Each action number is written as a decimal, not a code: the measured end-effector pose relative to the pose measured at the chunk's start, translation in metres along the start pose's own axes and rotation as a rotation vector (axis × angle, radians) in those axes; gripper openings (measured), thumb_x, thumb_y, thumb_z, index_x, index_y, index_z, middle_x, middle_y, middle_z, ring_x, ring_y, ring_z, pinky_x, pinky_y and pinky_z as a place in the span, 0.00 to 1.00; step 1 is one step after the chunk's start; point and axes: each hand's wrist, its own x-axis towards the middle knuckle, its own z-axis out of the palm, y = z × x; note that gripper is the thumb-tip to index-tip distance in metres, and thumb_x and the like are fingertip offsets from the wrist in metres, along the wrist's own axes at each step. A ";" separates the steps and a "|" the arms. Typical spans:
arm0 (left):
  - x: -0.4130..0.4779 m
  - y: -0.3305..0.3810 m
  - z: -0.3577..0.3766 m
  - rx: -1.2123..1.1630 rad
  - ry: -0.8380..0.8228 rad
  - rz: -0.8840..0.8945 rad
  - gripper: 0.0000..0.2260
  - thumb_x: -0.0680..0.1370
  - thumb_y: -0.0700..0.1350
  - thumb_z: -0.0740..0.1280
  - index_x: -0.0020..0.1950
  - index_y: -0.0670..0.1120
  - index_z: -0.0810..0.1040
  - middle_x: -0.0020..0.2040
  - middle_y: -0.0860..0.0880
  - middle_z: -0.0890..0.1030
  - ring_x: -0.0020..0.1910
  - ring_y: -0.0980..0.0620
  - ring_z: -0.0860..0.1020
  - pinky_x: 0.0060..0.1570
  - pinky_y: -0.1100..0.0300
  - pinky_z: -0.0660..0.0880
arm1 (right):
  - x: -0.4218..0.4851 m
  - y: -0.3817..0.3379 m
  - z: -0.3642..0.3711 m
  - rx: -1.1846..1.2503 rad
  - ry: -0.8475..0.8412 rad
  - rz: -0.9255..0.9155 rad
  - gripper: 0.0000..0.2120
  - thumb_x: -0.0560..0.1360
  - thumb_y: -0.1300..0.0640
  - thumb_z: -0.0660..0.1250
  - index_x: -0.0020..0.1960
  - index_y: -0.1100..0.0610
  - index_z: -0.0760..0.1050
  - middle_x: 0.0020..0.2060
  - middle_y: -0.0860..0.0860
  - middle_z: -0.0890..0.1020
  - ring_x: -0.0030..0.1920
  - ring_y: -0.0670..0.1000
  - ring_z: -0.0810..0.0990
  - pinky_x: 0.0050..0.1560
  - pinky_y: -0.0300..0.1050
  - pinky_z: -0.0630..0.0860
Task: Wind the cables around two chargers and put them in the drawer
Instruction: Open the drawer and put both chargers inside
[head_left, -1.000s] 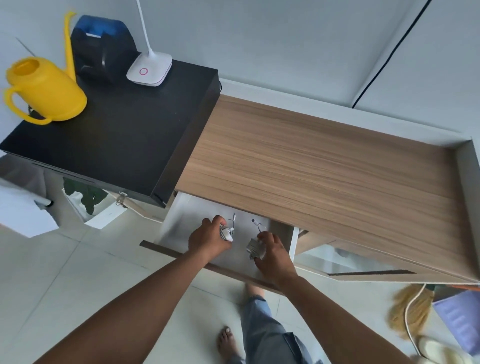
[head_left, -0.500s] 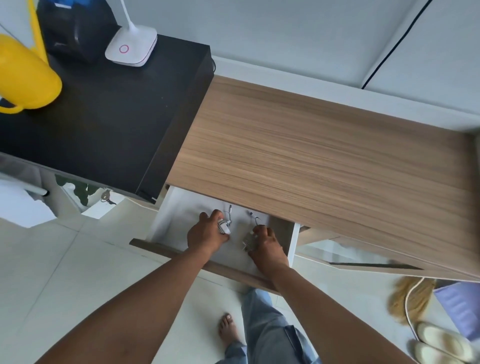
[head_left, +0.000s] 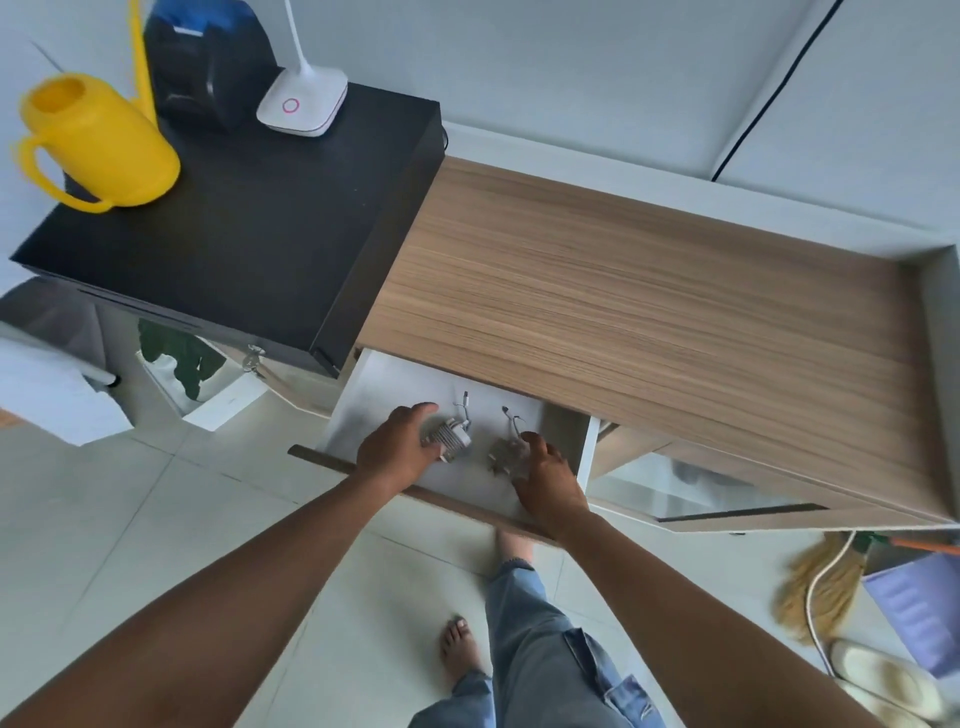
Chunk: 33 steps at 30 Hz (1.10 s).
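Note:
The drawer (head_left: 363, 395) under the wooden desk is pulled out, showing its white inside. Two white chargers with cables wound round them are in it. The left charger (head_left: 451, 437) lies on the drawer floor, its cable end sticking up. My left hand (head_left: 397, 449) is beside it with the thumb spread away and the fingers loose at its edge. The right charger (head_left: 503, 457) looks blurred and shaded. My right hand (head_left: 545, 480) has its thumb and fingertips curled on that charger's right side.
The wooden desk top (head_left: 649, 322) overhangs the back of the drawer. A black cabinet (head_left: 249, 228) to the left carries a yellow watering can (head_left: 98, 145) and a white lamp base (head_left: 302, 106). A broom (head_left: 821, 587) and slippers (head_left: 883, 680) lie on the floor at right.
Both hands have lowered the chargers onto the drawer floor. My left hand has loosened, its thumb now off the left charger. The camera has shifted slightly.

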 end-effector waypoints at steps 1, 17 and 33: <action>-0.007 -0.003 -0.005 -0.012 0.015 0.021 0.24 0.75 0.54 0.70 0.70 0.57 0.70 0.66 0.50 0.75 0.61 0.49 0.77 0.55 0.51 0.77 | -0.006 0.001 -0.002 0.021 0.024 -0.010 0.27 0.77 0.57 0.65 0.73 0.52 0.60 0.67 0.58 0.71 0.67 0.60 0.70 0.64 0.53 0.71; -0.075 -0.025 -0.018 -0.042 0.078 0.182 0.09 0.68 0.57 0.75 0.46 0.58 0.85 0.46 0.56 0.83 0.45 0.56 0.81 0.47 0.58 0.78 | -0.086 0.017 0.015 0.115 0.142 -0.186 0.12 0.74 0.53 0.71 0.56 0.53 0.81 0.51 0.50 0.78 0.51 0.52 0.79 0.52 0.39 0.73; -0.020 0.008 -0.021 0.122 0.213 0.255 0.14 0.72 0.54 0.73 0.56 0.53 0.81 0.55 0.52 0.77 0.57 0.51 0.75 0.44 0.56 0.76 | -0.035 0.002 -0.033 -0.388 0.368 -0.245 0.16 0.70 0.46 0.73 0.56 0.47 0.80 0.53 0.52 0.74 0.57 0.57 0.72 0.57 0.51 0.67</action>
